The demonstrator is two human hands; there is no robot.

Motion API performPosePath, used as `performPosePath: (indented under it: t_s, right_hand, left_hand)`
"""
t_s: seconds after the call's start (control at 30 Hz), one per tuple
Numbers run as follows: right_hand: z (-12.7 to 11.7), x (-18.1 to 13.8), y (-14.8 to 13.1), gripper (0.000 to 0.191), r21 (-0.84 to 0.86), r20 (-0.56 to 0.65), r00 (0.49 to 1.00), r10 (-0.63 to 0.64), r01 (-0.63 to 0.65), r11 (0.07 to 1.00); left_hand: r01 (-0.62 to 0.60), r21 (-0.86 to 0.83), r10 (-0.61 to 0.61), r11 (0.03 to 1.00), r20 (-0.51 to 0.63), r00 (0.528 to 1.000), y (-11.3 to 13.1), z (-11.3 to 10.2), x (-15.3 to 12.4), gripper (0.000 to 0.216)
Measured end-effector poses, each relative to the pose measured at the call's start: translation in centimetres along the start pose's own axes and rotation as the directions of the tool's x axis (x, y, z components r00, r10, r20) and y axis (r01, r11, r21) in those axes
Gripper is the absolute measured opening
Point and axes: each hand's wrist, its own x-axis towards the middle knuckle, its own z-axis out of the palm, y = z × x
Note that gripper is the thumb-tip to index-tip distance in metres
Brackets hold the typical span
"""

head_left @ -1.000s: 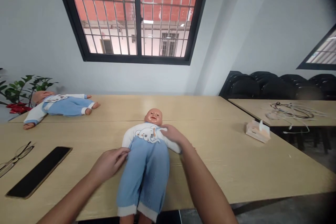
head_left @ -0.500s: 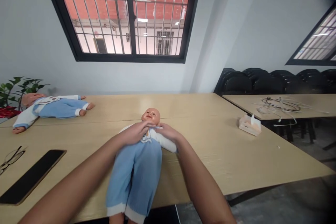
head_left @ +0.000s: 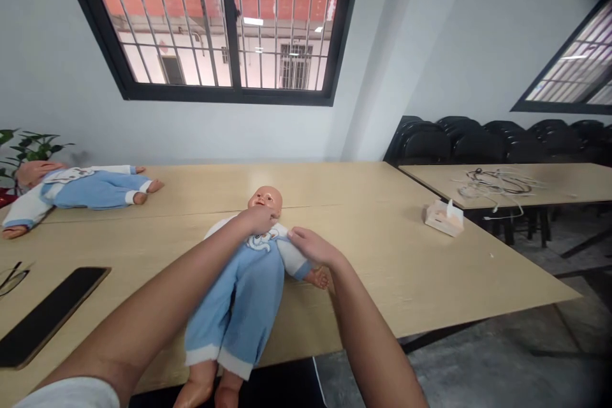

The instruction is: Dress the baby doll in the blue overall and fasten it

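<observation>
A baby doll in a white top and blue trousers lies on its back on the wooden table, head away from me, feet hanging over the near edge. My left hand rests on the doll's upper chest just below its chin, fingers curled on the white top. My right hand lies on the doll's shoulder and sleeve at the right, fingers closed on the fabric. The doll's small hand shows just beyond my right wrist.
A second doll in the same clothes lies at the far left beside a plant. A black phone and glasses lie at the left. A tissue box stands at the right. Cables lie on another table, with black chairs behind.
My left hand has gone from the doll's waist up to its chest under the chin. My right hand slid a little down the sleeve. The view has shifted left and down.
</observation>
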Motion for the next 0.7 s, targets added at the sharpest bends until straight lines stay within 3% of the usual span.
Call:
performPosePath:
  t_s: [0.2, 0.33, 0.5, 0.6, 0.7]
  right_hand:
    - [3.3, -6.9, 1.0, 0.039, 0.133, -0.117, 0.991, -0.060, 0.075, 0.988]
    - [6.6, -9.9, 1.0, 0.031, -0.029, -0.304, 0.945, -0.119, 0.115, 0.993]
    - [8.8, -11.5, 1.1, 0.020, -0.358, -0.391, 0.901, -0.188, 0.039, 0.933]
    - [8.6, -11.4, 1.3, 0.016, -0.329, -0.439, 0.886, -0.148, -0.005, 0.944]
    - [8.3, -11.1, 0.8, 0.021, -0.322, -0.536, 0.814, -0.225, 0.049, 0.945]
  left_hand:
    - [0.046, 0.046, -0.047, 0.998, 0.031, 0.998, -0.6, 0.7, 0.6, 0.056]
    - [0.076, 0.051, -0.077, 0.996, 0.016, 0.997, -0.4, 1.8, 0.8, 0.071]
    - [0.144, 0.005, -0.144, 0.990, -0.080, 0.986, 0.2, 2.9, 1.2, 0.071]
    - [0.123, -0.071, -0.133, 0.990, -0.151, 0.980, 0.1, 2.3, 1.1, 0.070]
    - [0.013, -0.167, -0.049, 0.986, -0.213, 0.976, -0.9, 0.8, -0.2, 0.059]
